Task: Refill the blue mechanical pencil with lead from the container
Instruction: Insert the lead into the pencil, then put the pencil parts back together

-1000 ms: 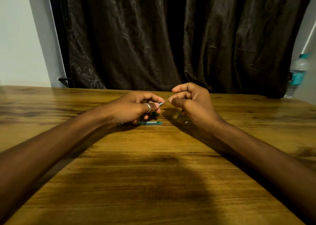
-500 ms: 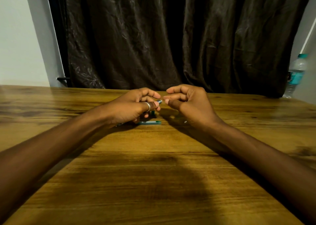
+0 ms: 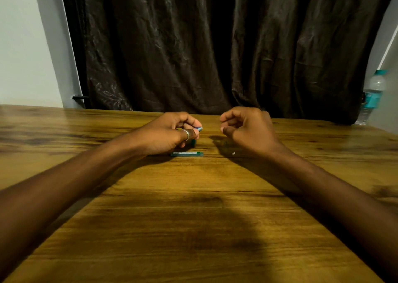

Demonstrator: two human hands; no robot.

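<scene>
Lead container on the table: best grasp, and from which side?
Pinch the lead container across its narrow width at mid-length, coming from above. It lies flat on the table, long axis left-right, so only the long edges offer grip. The right hand looks free; the left hand holds the pencil.

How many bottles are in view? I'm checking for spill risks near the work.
1. A water bottle stands at the far right, beside the dark curtain, away from both hands. Others may be hidden.
</scene>
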